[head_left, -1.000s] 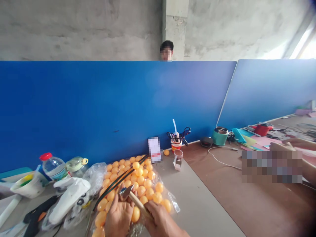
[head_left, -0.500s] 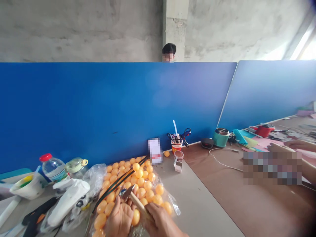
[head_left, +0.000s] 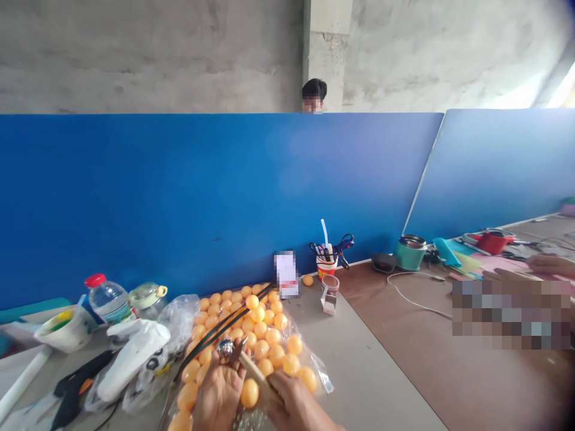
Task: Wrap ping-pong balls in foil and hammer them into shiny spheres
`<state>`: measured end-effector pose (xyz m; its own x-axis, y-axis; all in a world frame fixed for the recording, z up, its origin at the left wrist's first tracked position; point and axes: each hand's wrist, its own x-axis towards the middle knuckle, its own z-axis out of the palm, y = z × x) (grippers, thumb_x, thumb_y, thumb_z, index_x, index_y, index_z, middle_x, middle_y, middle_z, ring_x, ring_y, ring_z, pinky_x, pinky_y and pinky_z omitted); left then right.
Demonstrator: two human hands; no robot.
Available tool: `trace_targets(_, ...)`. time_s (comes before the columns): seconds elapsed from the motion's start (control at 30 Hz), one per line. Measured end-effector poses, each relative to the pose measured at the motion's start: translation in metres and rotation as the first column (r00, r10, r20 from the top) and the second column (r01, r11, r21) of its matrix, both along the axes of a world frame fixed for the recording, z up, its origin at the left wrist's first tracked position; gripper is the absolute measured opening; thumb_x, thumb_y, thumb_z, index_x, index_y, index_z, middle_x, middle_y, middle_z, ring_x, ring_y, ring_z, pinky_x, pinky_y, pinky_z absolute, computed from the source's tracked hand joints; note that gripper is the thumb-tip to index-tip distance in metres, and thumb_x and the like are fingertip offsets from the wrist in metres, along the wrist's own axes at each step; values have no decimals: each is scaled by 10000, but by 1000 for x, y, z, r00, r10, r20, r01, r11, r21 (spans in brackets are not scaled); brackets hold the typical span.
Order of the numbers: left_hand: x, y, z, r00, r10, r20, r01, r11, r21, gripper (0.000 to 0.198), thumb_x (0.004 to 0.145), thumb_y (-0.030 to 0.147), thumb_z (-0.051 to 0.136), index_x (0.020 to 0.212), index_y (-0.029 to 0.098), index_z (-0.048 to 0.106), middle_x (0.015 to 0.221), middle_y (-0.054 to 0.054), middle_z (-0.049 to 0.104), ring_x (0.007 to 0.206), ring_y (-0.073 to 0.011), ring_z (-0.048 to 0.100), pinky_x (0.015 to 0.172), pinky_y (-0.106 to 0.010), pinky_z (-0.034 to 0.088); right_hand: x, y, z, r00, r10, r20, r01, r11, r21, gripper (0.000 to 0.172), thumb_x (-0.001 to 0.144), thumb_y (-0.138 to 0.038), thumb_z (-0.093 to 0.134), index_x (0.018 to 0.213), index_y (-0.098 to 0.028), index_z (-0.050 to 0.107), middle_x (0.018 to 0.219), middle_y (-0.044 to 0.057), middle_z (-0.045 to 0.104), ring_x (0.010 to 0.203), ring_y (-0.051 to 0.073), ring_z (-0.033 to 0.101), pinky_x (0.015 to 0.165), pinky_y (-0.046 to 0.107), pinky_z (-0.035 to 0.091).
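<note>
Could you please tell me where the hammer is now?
The hammer is bottom centre of the head view, gripped by the right hand, its head beside the left hand, over the bag of orange balls.

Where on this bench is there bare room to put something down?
Bare grey tabletop lies right of the bag of orange balls, up to the brown surface, itself bare below the white cable. Left of the bag is crowded: bottle, white bags, cup.

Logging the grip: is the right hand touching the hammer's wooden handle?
Touching. The head view shows the right hand wrapped round the lower end of the hammer's wooden handle.
</note>
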<state>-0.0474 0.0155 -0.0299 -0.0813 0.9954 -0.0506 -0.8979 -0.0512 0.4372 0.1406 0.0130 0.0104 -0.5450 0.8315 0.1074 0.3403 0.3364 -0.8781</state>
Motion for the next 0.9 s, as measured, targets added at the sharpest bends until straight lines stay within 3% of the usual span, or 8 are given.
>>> trace_targets(0.07,5,-1,4,996,88,20,-87,996,-13,422,959,201,386,1340,293,544,1109,-81,724,1022,-219,685,1018,-426,469,1,-1,3,1000,10,-27,-10,1000,14,245,679,-58,522,676,-211,330,657,-47,429,588,88,385,522,200,257)
trace_targets(0.2,13,-2,16,995,75,69,-61,982,-181,438,955,132,368,1298,298,584,1071,-61,737,1012,-186,686,1026,-376,457,4,-4,10,1000,-1,-19,2,999,39,243,703,-56,506,679,-212,321,685,-31,460,603,97,409,543,207,282)
trace_targets(0.3,14,-2,16,987,147,65,-126,957,-262,418,957,122,377,1242,299,625,994,-37,753,916,-146,706,988,-332,483,5,-5,13,999,-14,-32,15,1000,23,211,733,-72,495,688,-211,343,698,-21,487,619,105,444,549,204,302)
trace_targets(0.47,11,-4,10,993,98,62,-87,984,-155,397,951,131,399,1229,298,629,1076,-39,731,1054,-148,662,993,-304,474,8,-4,12,999,-35,11,35,999,-12,162,740,-87,492,699,-201,384,700,-14,512,631,113,466,564,210,320)
trace_targets(0.67,15,-7,22,996,78,39,-72,988,-136,398,972,310,388,1341,266,531,1229,-82,662,1198,-198,580,1066,-403,412,11,-4,9,999,-28,20,28,1000,-11,156,822,-188,493,706,-205,391,674,-25,489,612,115,444,547,223,306)
trace_targets(0.9,18,-7,23,999,37,-37,-41,992,-118,447,949,210,368,1364,310,499,1309,-60,614,1238,-192,546,1105,-426,360,13,-3,5,998,-25,63,21,998,51,165,816,-189,488,699,-215,374,668,-17,502,584,122,433,542,240,307)
